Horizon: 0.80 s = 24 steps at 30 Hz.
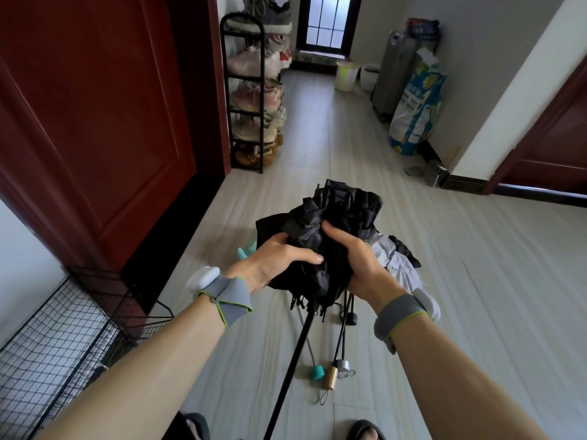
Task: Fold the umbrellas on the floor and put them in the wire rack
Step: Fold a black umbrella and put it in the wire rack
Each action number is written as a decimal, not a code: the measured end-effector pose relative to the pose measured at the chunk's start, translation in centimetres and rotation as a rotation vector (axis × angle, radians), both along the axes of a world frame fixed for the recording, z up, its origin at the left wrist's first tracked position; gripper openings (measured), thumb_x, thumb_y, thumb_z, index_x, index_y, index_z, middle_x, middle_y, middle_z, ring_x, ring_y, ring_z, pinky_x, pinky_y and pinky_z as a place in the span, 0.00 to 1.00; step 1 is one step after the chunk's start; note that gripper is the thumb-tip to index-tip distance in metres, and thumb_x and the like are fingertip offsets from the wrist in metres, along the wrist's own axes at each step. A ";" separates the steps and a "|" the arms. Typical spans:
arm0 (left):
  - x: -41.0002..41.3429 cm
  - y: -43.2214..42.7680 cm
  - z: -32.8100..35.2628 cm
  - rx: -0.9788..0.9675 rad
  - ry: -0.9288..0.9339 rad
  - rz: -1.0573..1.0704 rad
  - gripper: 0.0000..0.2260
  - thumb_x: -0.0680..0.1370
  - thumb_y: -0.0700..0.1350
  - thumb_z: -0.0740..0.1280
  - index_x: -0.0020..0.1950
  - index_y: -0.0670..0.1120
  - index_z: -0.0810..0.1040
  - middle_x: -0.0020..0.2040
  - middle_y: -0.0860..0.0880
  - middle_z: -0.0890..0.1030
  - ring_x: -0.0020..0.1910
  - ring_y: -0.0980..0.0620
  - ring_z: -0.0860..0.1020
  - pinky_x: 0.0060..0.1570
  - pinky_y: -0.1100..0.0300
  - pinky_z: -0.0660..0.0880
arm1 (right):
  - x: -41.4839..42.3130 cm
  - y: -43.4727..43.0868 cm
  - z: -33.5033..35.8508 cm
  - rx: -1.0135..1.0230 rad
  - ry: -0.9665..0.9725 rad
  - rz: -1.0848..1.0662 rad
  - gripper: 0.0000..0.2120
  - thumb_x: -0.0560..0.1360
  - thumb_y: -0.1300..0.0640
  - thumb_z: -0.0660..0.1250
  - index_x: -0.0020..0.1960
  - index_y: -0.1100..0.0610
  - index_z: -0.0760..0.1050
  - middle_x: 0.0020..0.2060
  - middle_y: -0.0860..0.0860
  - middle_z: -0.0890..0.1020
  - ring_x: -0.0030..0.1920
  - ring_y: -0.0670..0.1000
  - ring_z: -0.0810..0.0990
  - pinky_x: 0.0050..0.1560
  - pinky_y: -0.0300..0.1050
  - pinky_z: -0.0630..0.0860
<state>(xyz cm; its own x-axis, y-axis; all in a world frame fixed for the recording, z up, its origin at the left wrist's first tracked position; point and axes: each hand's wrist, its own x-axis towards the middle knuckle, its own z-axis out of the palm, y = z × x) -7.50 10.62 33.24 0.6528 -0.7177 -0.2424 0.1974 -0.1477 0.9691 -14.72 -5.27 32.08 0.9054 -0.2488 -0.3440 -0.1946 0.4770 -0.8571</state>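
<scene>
I hold a black umbrella (336, 214) in front of me, its canopy bunched together and its shaft running down toward my feet. My left hand (273, 262) grips the canopy from the left, thumb across the cloth. My right hand (355, 258) grips it from the right. Under it on the floor lie other umbrellas: one with a teal handle (317, 373), one with a wooden handle (330, 377), and a silver-grey canopy (397, 265) partly hidden by my right hand. The black wire rack (57, 341) stands at the lower left beside the wall.
A dark red door (95, 122) fills the left side. A black shoe rack (251, 90) stands past it. Bags, a grey roll and buckets (347, 76) line the far right wall. My slippered feet (365, 431) show at the bottom edge.
</scene>
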 end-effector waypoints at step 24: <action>0.1 0.5 -2.2 -0.143 0.498 -0.031 0.19 0.78 0.55 0.68 0.64 0.44 0.81 0.58 0.44 0.85 0.58 0.49 0.82 0.63 0.56 0.74 | 0.0 3.3 1.6 0.054 0.122 -0.202 0.16 0.80 0.52 0.60 0.37 0.58 0.76 0.32 0.55 0.81 0.35 0.54 0.78 0.42 0.45 0.73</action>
<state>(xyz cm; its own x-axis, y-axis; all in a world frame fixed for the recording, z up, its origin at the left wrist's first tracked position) -7.37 11.15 31.08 0.4614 -0.7833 -0.4166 0.6373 -0.0340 0.7699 -14.69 -1.94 33.69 0.7898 -0.3989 -0.4660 -0.1915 0.5613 -0.8051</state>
